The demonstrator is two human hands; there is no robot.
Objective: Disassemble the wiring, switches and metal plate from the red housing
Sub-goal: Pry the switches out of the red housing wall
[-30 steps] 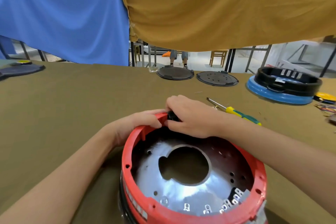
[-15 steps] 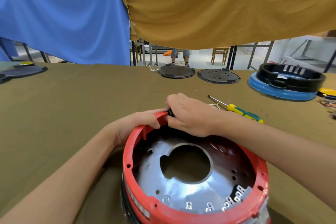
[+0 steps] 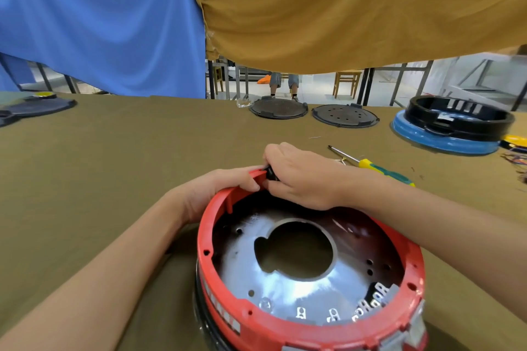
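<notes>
Both hands are at the far rim of the round red plastic housing (image 3: 310, 319), which sits open side up on the olive-cloth table (image 3: 114, 165). The left hand (image 3: 216, 191) wraps the outside of the rim, its fingers (image 3: 251, 184) curled over the red edge and gripping it. Right against those fingers, the right hand (image 3: 302, 179) has its own fingers (image 3: 273, 156) curled tight around a small black part (image 3: 270, 174) at the rim; what that part is cannot be told from here.

Look inside the housing, just below the two hands: a shiny round metal plate (image 3: 279, 285) lines the bottom, with a large round opening in its middle and small holes scattered around it. At the side of the plate nearest the camera, well away from the fingers, a row of small metal terminals (image 3: 370, 300) stands along the inner wall.

Just right of the right hand's fingers lies a screwdriver with a yellow and green handle (image 3: 379, 168), flat on the table. Farther off, beyond the fingers, two dark round flat covers (image 3: 278, 108) lie side by side. Far right of them, a black ring-shaped shell (image 3: 459, 116) sits on a blue round base (image 3: 445, 144), and some coloured wires (image 3: 517, 155) lie at the table's right edge. Blue and mustard cloths hang behind.
</notes>
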